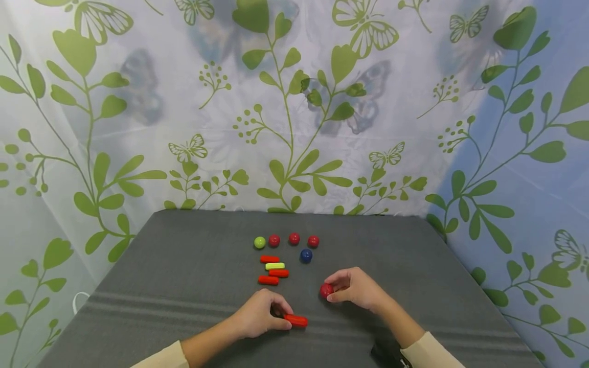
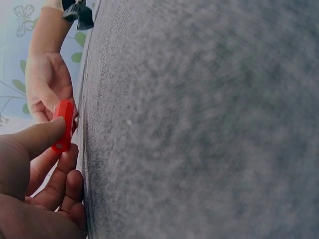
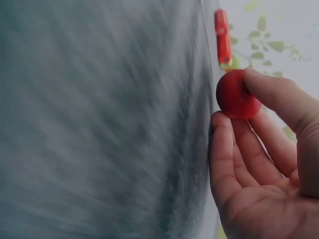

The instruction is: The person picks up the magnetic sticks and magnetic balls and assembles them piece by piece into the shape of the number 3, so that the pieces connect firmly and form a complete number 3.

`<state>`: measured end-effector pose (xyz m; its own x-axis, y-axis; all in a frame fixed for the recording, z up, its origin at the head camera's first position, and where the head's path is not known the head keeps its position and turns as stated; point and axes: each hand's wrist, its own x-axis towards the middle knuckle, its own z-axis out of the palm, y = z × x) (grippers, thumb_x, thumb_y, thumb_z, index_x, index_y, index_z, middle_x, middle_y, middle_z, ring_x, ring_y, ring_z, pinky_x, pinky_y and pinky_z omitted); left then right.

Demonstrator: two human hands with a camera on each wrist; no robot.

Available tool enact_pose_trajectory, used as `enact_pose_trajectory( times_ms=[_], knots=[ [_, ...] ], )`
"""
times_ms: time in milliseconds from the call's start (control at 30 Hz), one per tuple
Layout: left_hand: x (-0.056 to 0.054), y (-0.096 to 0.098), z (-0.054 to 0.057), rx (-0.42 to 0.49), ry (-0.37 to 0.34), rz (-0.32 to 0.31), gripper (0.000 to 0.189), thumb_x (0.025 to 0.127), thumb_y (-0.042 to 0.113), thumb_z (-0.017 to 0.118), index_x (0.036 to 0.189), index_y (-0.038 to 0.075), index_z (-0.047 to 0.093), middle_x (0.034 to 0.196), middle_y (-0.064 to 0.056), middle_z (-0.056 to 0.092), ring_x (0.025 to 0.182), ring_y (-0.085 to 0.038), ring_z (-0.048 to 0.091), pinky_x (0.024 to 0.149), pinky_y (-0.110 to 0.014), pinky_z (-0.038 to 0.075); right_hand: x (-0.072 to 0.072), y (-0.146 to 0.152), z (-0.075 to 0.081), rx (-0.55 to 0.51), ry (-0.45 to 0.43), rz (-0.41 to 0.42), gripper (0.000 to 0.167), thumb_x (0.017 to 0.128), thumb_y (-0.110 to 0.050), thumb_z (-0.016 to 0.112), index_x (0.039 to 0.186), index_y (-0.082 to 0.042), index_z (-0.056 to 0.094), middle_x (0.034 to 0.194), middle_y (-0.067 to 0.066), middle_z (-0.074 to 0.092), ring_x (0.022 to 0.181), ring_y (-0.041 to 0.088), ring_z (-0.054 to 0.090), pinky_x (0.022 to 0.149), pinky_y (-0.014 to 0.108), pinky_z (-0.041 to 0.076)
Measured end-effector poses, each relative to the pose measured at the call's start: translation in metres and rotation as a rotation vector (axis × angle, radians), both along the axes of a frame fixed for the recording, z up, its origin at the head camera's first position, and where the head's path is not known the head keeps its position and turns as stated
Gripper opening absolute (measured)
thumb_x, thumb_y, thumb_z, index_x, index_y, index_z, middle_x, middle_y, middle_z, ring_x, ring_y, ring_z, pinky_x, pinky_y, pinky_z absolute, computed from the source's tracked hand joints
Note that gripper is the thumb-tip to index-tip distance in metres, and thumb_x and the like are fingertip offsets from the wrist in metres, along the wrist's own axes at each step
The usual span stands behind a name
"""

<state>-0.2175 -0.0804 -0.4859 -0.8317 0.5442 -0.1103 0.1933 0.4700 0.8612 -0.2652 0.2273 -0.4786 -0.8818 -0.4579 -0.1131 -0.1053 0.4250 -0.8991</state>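
Note:
My left hand [image 1: 263, 314] pinches a short red stick [image 1: 296, 320] by its left end, low over the grey table. In the left wrist view the thumb presses on the red stick [image 2: 63, 125], which has ridged sides and a small hole in its end. My right hand [image 1: 356, 289] holds a glossy red ball [image 1: 326, 291] between thumb and fingers, to the right of and beyond the stick. The right wrist view shows the thumb on top of the red ball [image 3: 238, 94] and fingers below it. Whether either thing touches the table I cannot tell.
Farther back on the grey table [image 1: 207, 255] lie several red sticks [image 1: 268, 280] and a yellow one [image 1: 275, 266]. Behind them are a green ball [image 1: 259, 242], three red balls [image 1: 294, 238] and a blue ball [image 1: 306, 255]. A leaf-patterned curtain [image 1: 221, 153] hangs beyond the back edge.

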Motion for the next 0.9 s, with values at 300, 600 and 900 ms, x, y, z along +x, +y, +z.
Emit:
enact_pose_trajectory(
  times_ms=[300,600,900],
  knots=[
    [0.000,0.001,0.002,-0.006,-0.004,0.005,0.014,0.081,0.015,0.087,0.092,0.019,0.079,0.085,0.008,0.070,0.079,-0.010,0.059,0.072,-0.024,0.048,0.032,-0.008,0.001,-0.057,-0.074,0.071,0.034,0.081,-0.008,0.086,0.112,0.000,0.075,0.100,0.015,0.077,0.083,0.016,0.070,0.071,0.025,0.059],
    [0.000,0.002,0.001,-0.015,0.014,0.001,0.013,0.082,0.015,0.087,0.091,0.019,0.079,0.084,0.009,0.069,0.077,-0.009,0.059,0.072,-0.023,0.048,0.048,-0.020,0.003,-0.050,-0.117,0.088,0.032,0.080,-0.007,0.087,0.110,-0.004,0.077,0.100,0.012,0.077,0.085,0.019,0.070,0.071,0.023,0.059],
    [0.001,0.004,0.001,-0.005,0.007,0.003,0.013,0.081,0.014,0.087,0.091,0.019,0.079,0.083,0.009,0.069,0.076,-0.008,0.059,0.071,-0.023,0.049,0.054,-0.027,0.002,-0.058,-0.107,0.108,0.030,0.080,-0.007,0.086,0.109,-0.004,0.077,0.099,0.012,0.077,0.084,0.017,0.071,0.071,0.023,0.059]
  ],
)
